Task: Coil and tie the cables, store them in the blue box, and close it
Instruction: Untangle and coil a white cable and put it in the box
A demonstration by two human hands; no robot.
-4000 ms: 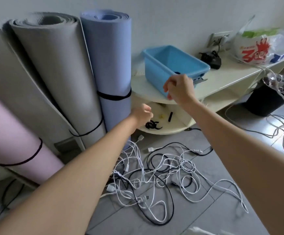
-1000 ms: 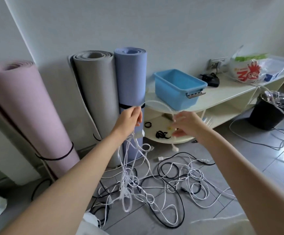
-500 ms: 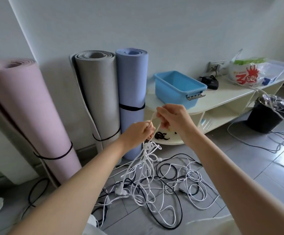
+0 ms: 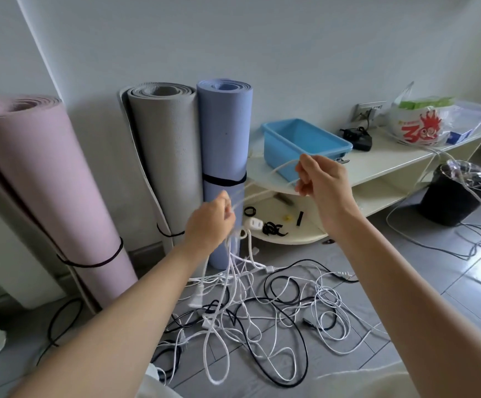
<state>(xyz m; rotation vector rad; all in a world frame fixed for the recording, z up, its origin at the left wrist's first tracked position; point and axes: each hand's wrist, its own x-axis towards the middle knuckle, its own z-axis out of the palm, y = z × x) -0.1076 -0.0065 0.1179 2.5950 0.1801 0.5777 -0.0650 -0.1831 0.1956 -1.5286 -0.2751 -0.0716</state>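
Head view: a white cable (image 4: 265,179) was stretched between both hands, probably so one strand could be pulled free of the mess before coiling. It was pinched by the right hand (image 4: 319,179), fingers curled shut on it, up high in front of the blue box (image 4: 305,145). Lower down and to the left, a bunch of white strands was gripped by the left hand (image 4: 212,221), fingers curled tight around it, so the rest hung straight down into the tangled pile of cables (image 4: 262,311) on the floor. The box was parked open on the table (image 4: 391,165), just behind the right hand, nothing visible in it yet. Black ties (image 4: 272,228) were left on the lower shelf, near the left hand, handy for later, it would seem.
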